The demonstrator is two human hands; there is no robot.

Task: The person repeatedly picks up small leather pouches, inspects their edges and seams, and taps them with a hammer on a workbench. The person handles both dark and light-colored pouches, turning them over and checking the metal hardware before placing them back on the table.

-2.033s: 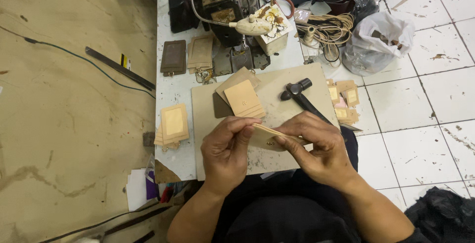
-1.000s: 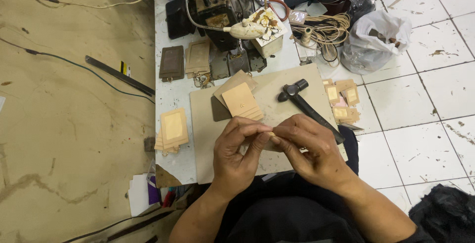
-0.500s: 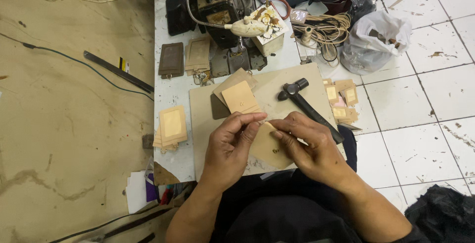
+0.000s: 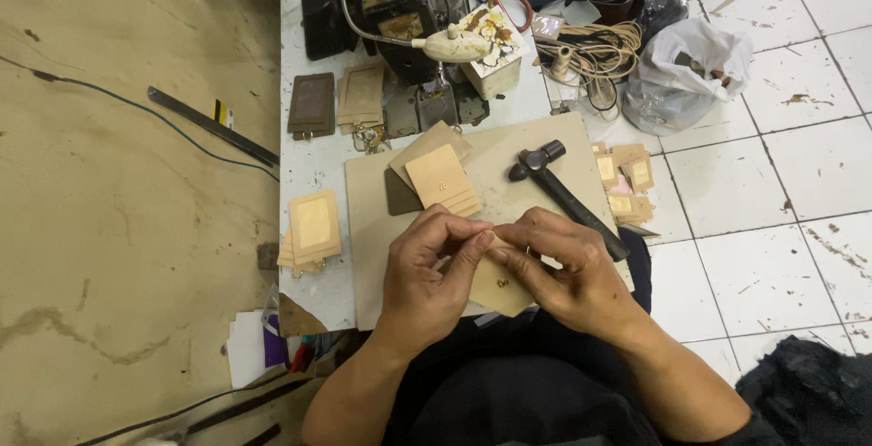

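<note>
My left hand (image 4: 431,269) and my right hand (image 4: 563,269) meet over a tan leather piece (image 4: 500,287) with a small metal fitting on it. Both hands pinch its upper edge, fingertips touching. The piece hangs over the near edge of a beige work board (image 4: 368,228). A black hammer (image 4: 563,193) lies on the board just beyond my right hand. A stack of tan leather pieces (image 4: 442,181) rests on the board past my left hand.
A sewing machine (image 4: 409,1) stands at the back of the white table (image 4: 309,160). More tan pieces (image 4: 313,225) lie at the left, small ones (image 4: 625,178) at the right. A white plastic bag (image 4: 686,74) and coiled cord (image 4: 590,51) sit on the tiled floor.
The leather piece has turned from edge-on to flat-facing between my fingers. My hands have stayed close together at the board's near edge.
</note>
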